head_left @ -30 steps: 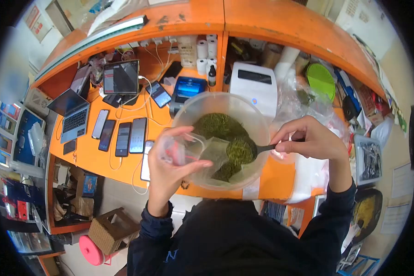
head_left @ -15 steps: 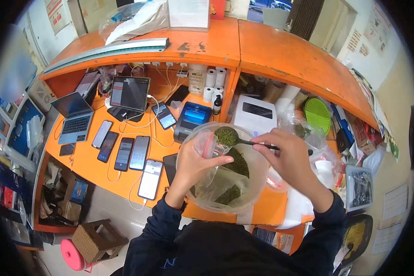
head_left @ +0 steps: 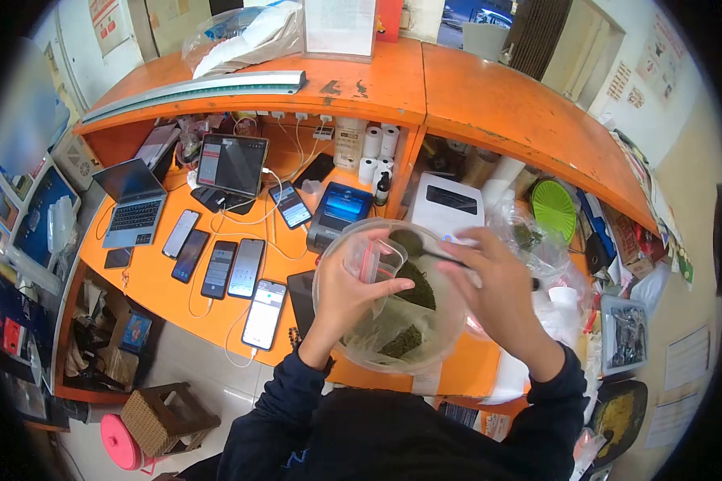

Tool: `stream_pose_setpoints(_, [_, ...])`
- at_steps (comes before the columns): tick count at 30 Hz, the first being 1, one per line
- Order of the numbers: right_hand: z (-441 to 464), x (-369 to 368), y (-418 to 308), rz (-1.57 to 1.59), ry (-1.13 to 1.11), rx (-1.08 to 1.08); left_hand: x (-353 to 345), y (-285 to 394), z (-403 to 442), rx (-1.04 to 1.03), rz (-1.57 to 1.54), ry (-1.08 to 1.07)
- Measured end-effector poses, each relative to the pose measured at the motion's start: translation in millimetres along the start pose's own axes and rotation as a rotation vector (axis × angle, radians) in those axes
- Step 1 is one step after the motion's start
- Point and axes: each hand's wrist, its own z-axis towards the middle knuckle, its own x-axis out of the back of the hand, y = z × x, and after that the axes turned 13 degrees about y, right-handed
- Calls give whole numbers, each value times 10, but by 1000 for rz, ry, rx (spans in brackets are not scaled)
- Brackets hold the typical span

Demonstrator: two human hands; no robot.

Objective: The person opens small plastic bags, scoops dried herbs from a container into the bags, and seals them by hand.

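Note:
A round translucent tub [head_left: 449, 341] stands at the desk's front edge with dark green shredded flakes [head_left: 403, 342] inside. My left hand [head_left: 349, 284] is closed on a small clear plastic bag [head_left: 363, 263] with a red strip, over the tub's left side. In my right hand [head_left: 493, 289], slightly blurred, is the handle of a black spoon [head_left: 409, 243]. The spoon's bowl is close to the bag, over the back part of the tub, and looks dark with green flakes. Whether it touches the bag is hard to tell.
Several phones [head_left: 263, 314] with cables lie left of the tub. Behind them are a laptop [head_left: 135, 210], a tablet [head_left: 231, 164] and a blue-topped printer [head_left: 341, 212]. A white device [head_left: 448, 202], plastic bags [head_left: 509, 216] and a green basket [head_left: 553, 210] are at the back right.
The spoon has gone from down in the tub up to the small bag, carrying green flakes. My left hand has turned the bag more upright. The head view has shifted.

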Motion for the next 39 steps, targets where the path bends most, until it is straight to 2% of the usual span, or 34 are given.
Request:
stream_pose_setpoints(2, [60,-162,-92,339,21,-46,-38,-87,-33,-111,80,47])
stream_pose_setpoints(6, [77,-414,-72,515,-52,-20,-111,-12,-91,-181,96,92])
stream_pose_setpoints(8, [102,-383,-26,589,-18,-47,-24,-30,-84,-143,-26,43])
stream_pose_setpoints(11, [137,-265,43,660,-119,-83,45,18,-138,-30,-86,65])
stream_pose_setpoints(14, [112,-255,30,927,-216,-334,48,187,-224,-11,-67,74])
stream_pose_setpoints(17, [102,-234,19,1043,-238,-429,27,240,-282,-98,-20,84])
stream_pose_setpoints(23, [43,-210,-22,1165,-243,-458,-57,263,-343,-331,128,184])
stream_pose_setpoints(27, [14,-192,-80,1147,-201,-362,-87,297,-392,-524,302,217])
stream_pose_setpoints(30, [-28,-169,-77,1196,-167,-343,-118,371,-453,-396,240,160])
stream_pose_setpoints(33, [-94,-89,-53,1264,-81,-356,-167,325,-459,-526,214,193])
stream_pose_setpoints(39, [-258,85,352,1238,45,-445,-249,350,-495,-281,54,95])
